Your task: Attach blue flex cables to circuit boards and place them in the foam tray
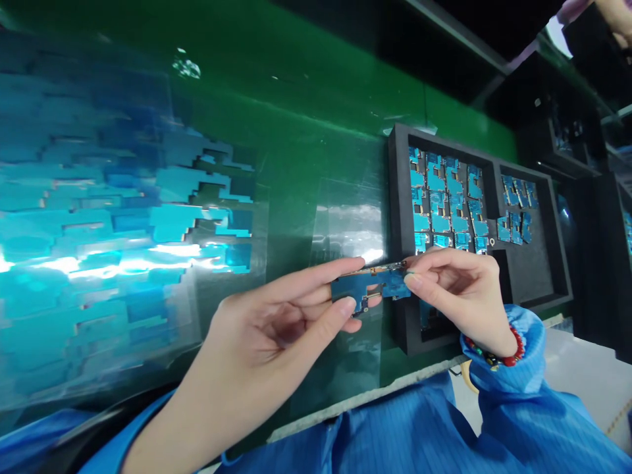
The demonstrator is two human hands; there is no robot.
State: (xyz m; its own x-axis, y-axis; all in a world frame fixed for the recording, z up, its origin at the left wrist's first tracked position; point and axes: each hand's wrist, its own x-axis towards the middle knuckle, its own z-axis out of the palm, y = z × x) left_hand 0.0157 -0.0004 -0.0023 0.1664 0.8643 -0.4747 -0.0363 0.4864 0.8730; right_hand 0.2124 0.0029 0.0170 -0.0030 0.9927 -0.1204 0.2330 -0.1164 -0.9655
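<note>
Between my two hands is a blue circuit board (353, 289), held up over the green table near the front edge. My left hand (281, 322) grips its left end, with the thumb on the face and the fingers behind and along the top edge. At the right end, my right hand (457, 283) pinches the board between thumb and forefinger. Just behind my right hand lies a black tray (401, 197) with rows of similar boards (437, 191) in its left compartment. My right hand and the held board hide part of the tray's near side.
Many blue film-like pieces (99, 191) cover the left of the green table (291, 151), under a shiny clear sheet. The tray's right compartment (536, 266) holds several more boards. Dark boxes (563, 131) stand at the far right. Part of another person's hand (617, 16) shows at top right.
</note>
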